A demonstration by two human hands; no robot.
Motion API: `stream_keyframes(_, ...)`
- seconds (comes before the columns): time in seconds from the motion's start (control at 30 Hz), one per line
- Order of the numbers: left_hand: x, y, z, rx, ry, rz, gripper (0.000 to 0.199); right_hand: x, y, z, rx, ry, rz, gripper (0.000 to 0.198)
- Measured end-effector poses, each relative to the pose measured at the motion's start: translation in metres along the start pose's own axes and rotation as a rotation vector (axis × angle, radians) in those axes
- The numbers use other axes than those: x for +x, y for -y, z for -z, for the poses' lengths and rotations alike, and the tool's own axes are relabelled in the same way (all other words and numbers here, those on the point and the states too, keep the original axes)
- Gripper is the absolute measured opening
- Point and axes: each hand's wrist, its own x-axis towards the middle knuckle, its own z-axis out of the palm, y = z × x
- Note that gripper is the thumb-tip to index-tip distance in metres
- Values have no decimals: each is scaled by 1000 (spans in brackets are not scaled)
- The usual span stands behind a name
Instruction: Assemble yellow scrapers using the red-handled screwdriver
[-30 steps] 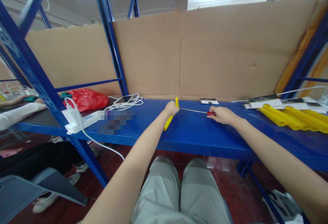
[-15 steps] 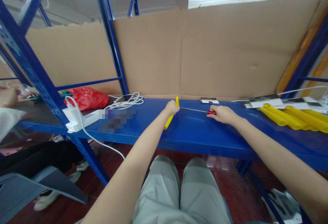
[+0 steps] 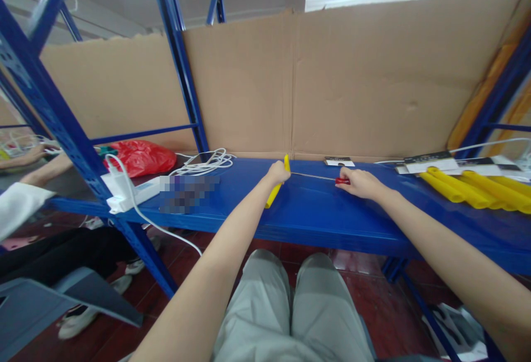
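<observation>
My left hand (image 3: pixel 279 172) is closed around a yellow tube-like handle (image 3: pixel 272 196), which stands tilted on the blue shelf top with its upper end showing above my fist. My right hand (image 3: pixel 360 183) grips the red handle of a screwdriver (image 3: pixel 315 176). The thin metal shaft lies level and points left, its tip meeting the yellow piece at my left hand; the exact contact is hidden by my fingers. Behind my right hand a small black-and-white card (image 3: pixel 339 162) lies near the cardboard.
Several yellow tubes (image 3: pixel 477 188) and black-and-white cards (image 3: pixel 429 162) lie at the right. Left are a white power strip (image 3: pixel 124 199), coiled white cable (image 3: pixel 211 163) and a red plastic bag (image 3: pixel 143 157). A cardboard wall (image 3: pixel 352 74) closes the back. A co-worker's arm (image 3: pixel 45 171) shows far left.
My hands, the screwdriver and the yellow piece hold nearly the same position. At far left the co-worker's arm has moved further into view.
</observation>
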Motion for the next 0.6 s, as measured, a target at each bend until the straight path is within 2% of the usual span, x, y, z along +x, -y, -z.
stream_keyframes(0.1,1,0,0,2,5,-9,15,-1,2,3,-64,9,-5,22)
stream_keyframes(0.23,1,0,0,5,-7,-7,18,-1,2,3,-41,56,-2,29)
stream_keyframes(0.43,-1,-1,1,12,-6,-19,22,0,-1,-3,26,6,-16,27)
stream_keyframes(0.6,-4,-3,2,10,8,-21,22,-1,0,-1,-44,9,-12,16)
